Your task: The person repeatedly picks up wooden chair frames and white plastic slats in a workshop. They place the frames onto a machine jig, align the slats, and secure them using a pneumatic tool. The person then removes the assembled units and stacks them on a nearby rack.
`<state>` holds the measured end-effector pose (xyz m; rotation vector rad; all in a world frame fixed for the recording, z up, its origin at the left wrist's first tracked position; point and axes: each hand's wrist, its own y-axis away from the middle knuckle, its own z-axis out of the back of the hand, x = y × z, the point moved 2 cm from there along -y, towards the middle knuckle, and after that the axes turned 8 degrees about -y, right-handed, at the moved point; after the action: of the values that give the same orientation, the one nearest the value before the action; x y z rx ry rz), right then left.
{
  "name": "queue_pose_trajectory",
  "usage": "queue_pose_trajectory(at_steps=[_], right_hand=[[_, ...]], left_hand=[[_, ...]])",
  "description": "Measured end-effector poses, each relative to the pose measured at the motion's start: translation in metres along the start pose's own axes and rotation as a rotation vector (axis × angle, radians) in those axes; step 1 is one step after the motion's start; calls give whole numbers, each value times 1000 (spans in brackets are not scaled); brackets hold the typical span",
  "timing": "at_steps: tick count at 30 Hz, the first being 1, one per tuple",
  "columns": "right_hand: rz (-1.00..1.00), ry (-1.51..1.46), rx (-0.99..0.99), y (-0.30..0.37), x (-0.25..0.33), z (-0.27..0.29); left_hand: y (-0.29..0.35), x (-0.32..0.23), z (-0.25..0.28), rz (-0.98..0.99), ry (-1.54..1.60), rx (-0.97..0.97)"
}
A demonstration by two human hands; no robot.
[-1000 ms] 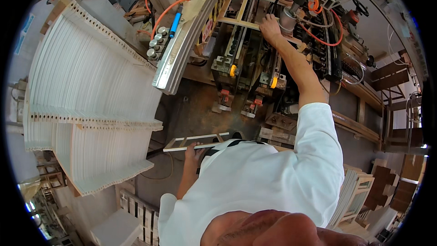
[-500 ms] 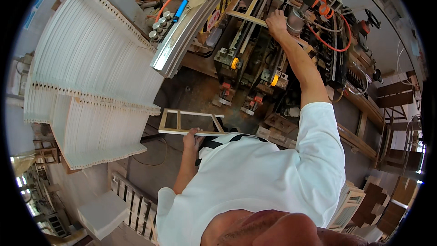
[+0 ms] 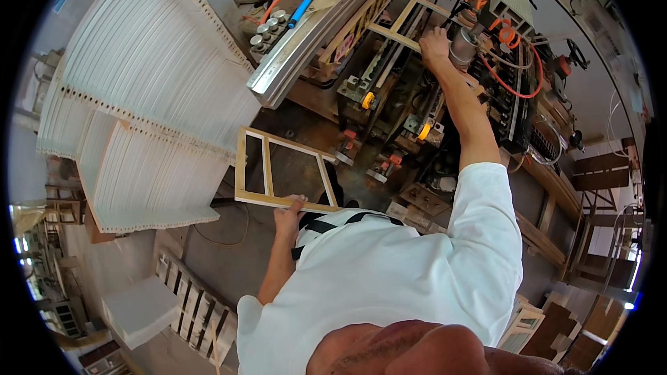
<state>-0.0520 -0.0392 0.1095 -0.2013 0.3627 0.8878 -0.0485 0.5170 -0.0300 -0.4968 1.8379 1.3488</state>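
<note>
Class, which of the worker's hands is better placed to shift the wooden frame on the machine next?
Probably the right hand: it is at a corner of that frame. The left hand is farther off, gripping a second frame.

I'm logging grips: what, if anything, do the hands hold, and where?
The left hand holds a wooden frame by its near rail; whether the right hand grips another frame is unclear.

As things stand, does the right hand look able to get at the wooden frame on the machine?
Very likely yes: the right hand is at the near right corner of the wooden frame, with nothing visible between them. The metal cylinder sits close on the hand's other side, so room there looks tight.
</note>
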Motion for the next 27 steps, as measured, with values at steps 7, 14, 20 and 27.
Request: queue_pose_trajectory(at_steps=[7,14,20,27], right_hand=[[14,111,-30,-21,1,-24],[68,114,-235,-22,0,-30],[-48,186,10,-19,2,-18],[19,-159,-230,6,50,46]], left_hand=[[50,-21,33,-233,4,7],[142,-100,125,-535,-211,35],[239,-188,248,-822,-254,-105],[236,-304,389,-1169,68,-401]])
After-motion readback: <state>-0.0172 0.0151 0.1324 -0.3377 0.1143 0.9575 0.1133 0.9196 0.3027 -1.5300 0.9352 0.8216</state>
